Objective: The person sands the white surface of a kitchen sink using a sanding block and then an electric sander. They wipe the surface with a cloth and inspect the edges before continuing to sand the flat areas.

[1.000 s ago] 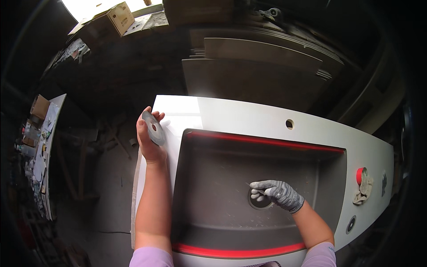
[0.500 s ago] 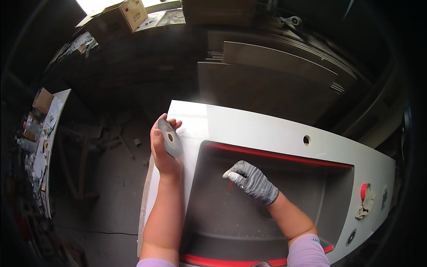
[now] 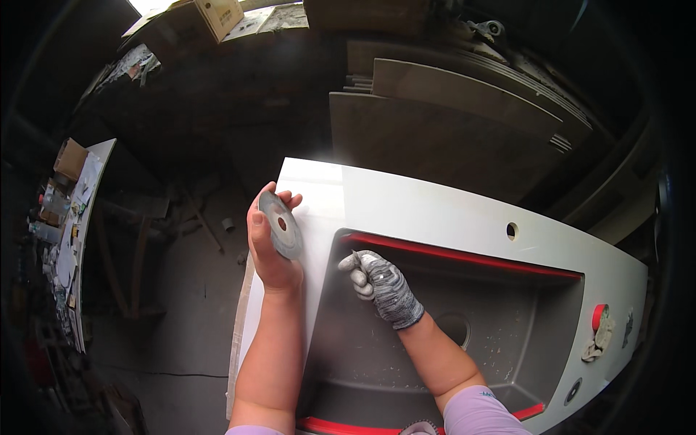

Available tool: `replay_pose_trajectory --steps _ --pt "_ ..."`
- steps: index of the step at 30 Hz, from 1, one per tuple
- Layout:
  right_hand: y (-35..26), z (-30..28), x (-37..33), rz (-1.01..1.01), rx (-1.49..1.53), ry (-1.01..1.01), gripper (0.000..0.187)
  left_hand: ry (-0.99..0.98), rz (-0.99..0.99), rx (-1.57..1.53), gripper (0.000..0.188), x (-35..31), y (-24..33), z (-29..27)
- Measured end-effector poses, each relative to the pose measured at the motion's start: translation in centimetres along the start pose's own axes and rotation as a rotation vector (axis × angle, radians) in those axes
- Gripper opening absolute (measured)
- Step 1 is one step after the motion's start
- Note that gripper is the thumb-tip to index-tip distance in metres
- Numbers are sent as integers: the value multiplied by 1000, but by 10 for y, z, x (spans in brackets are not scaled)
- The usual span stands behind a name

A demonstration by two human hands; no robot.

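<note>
My bare left hand (image 3: 265, 254) grips a thin grey sanding disc (image 3: 290, 243) with a reddish-brown centre hole, tilted on edge above the left end of a white countertop (image 3: 420, 194). Over the left part of the dark grey sink (image 3: 406, 355), my right hand (image 3: 386, 286) wears a grey knit glove with whitish fingers. Its fingers are curled closed, and a tiny dark tip shows at the thumb side; whatever is in them is too small to name. The right hand is apart from the disc. Red tape (image 3: 464, 255) lines the sink's far and near edges.
On the counter's right end lie a red tape roll (image 3: 599, 317), a crumpled glove (image 3: 593, 348) and another round disc (image 3: 573, 391). A round tool part (image 3: 420, 429) shows at the lower edge. Large panels (image 3: 435, 130) lean beyond the counter; a cluttered table (image 3: 72, 246) stands left.
My right hand has moved left and slightly up, closer to the disc, its fingers turned more upward. The disc now faces me more. The whole view has shifted a little.
</note>
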State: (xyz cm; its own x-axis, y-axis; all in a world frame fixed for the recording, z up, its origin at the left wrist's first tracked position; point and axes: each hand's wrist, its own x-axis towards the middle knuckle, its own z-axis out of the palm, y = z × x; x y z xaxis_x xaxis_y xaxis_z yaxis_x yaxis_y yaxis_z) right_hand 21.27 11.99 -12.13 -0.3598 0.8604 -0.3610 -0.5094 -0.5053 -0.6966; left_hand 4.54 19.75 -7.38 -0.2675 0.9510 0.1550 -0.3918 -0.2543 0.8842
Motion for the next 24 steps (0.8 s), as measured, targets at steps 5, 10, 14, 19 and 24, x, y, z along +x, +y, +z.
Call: replay_pose_trajectory --steps 5,10,14,19,24 --pt "5 5 6 6 55 11 27 2 -4 0 67 -1 1 2" --pt "11 17 23 -448 -696 328 21 -36 -29 -10 74 1 1 -2" --pt "8 31 29 -586 -1006 529 21 -22 -38 16 75 -1 3 0" --pt "6 40 29 -542 -1076 603 20 -18 -46 29 76 -1 2 0" --pt "5 45 32 -489 -1098 648 21 -12 -48 24 74 -1 4 -1"
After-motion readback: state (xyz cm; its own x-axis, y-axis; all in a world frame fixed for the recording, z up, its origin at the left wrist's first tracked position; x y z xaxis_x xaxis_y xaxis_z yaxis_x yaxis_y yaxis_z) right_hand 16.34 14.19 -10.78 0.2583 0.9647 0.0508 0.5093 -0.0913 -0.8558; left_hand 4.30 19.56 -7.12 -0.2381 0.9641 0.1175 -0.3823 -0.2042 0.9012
